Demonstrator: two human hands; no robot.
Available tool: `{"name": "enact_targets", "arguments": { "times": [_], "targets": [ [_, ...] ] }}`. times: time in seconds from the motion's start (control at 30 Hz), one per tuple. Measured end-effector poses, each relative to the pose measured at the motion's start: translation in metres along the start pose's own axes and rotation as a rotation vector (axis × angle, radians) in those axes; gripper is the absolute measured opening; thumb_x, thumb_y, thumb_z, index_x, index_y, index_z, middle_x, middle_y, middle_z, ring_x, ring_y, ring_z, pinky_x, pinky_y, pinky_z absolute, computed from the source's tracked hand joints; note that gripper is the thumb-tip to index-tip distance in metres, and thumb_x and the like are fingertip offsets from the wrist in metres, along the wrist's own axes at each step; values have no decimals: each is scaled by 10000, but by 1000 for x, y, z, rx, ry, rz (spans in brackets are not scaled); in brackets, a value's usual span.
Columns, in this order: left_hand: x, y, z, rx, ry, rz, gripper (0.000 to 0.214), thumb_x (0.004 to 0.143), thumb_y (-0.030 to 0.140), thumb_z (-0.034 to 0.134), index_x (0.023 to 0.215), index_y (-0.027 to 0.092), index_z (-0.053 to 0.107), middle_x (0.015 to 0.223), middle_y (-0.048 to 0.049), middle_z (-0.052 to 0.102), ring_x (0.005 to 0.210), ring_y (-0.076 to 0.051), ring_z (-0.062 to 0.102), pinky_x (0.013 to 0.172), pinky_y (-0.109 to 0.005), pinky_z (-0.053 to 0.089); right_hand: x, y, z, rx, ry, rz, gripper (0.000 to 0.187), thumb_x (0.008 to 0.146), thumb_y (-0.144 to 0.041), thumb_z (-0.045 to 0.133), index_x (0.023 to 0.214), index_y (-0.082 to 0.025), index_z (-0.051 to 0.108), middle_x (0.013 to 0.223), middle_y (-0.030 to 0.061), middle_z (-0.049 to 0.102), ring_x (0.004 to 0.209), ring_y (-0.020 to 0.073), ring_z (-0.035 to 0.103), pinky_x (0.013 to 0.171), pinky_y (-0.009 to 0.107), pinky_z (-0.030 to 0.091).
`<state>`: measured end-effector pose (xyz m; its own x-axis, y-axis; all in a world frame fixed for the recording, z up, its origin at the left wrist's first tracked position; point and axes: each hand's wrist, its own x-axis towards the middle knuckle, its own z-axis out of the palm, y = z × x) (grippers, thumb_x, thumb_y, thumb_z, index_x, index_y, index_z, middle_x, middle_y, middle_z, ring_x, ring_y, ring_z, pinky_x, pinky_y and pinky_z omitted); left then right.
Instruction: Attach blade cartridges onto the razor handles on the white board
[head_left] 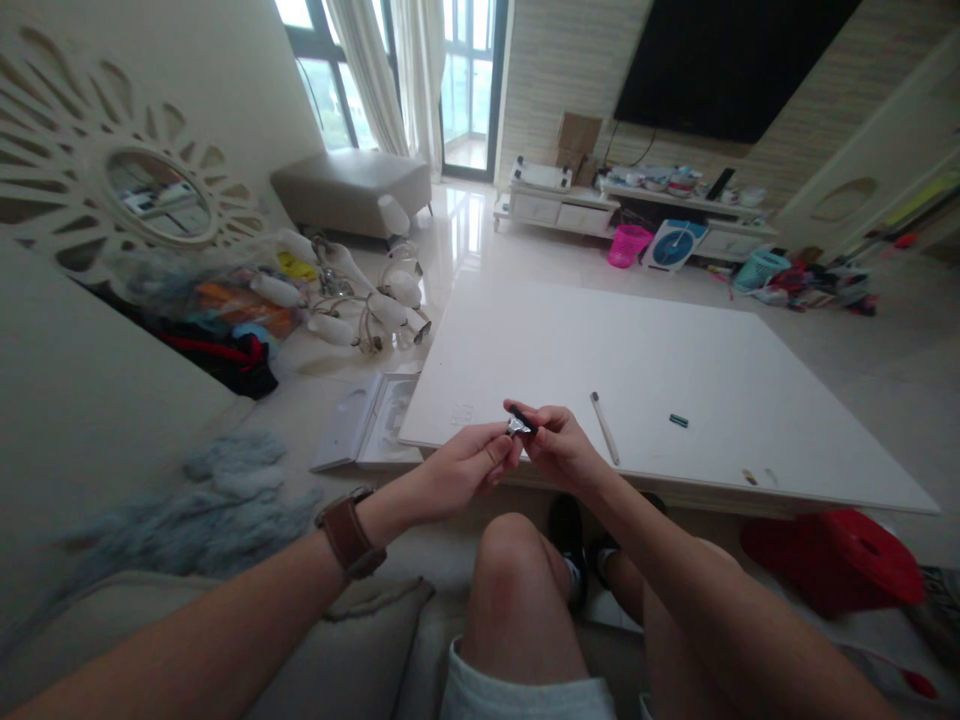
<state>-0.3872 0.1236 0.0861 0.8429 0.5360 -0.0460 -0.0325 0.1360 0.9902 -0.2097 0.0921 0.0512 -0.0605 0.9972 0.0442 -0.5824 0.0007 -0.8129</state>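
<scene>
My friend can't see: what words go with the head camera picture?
A person's left hand and right hand hold a small black and silver thing by a white table. A brush and a small dark green thing lie on it; a black TV hangs beyond.

Home, living room: big wall-mounted flat screen at 1 o'clock, low white cabinet below it, light curtains at tall windows toward 11. Padded ottoman also near 11, sunburst-framed mirror at 10, seat cushion at 7, broad low white table in the middle.
</scene>
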Motion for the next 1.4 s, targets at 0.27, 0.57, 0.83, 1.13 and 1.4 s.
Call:
{"name": "enact_targets", "arguments": {
  "times": [0.27, 0.57, 0.83, 1.13, 1.4],
  "targets": [
    [-1, 1, -2, 32, -5, 24, 412, 951, 542, 458, 785, 168, 509, 588, 55, 393, 511, -89, 344, 479, -229, 293, -2, 0, 1, -22, -38, -5, 202, 611, -349, 917, 743, -288, 777, 1059, 35, 768, 987, 197, 711, 905, 356, 550],
    [-2, 6, 0, 82, 31, 16, 379, 967, 519, 432, 854, 165, 506, 595, 66, 384, 501, -84, 333, 457, -223, 284, -4, 2, -3, -86, 2, -45, 229, 614, -324, 917, 780, -259, 773, 1064, 54, 768, 947, 196, 715, 960, 381, 516],
    [0, 8, 2, 51, 145, -31, 264, 925, 439, 550, 949, 180, 510, 609, 88, 383, 481, -62, 323, 449, -200, 264, 4, 3, 3, -39, 85, -70, 314, 578, -304, 926, 834, -261, 748, 982, 21, 778, 842, 157, 690, 803, 302, 545],
    [7, 2, -5, -33, 331, -44, 294, 888, 425, 603, 981, 147, 622, 664, 15, 568, 592, -96, 511, 544, -211, 386, 8, 3, -12, -108, 258, -130, 241, 608, -260, 870, 807, -231, 737, 801, -5, 713, 638, 102, 572, 617, 253, 461],
    [10, -6, -6, -237, 374, -19, 338, 789, 385, 750, 1006, 134, 691, 868, -55, 692, 812, -146, 638, 806, -284, 493, 8, 14, -29, -387, 185, -176, 153, 756, -293, 792, 871, -212, 731, 765, -1, 678, 629, 113, 576, 612, 262, 443]
  ]
}}
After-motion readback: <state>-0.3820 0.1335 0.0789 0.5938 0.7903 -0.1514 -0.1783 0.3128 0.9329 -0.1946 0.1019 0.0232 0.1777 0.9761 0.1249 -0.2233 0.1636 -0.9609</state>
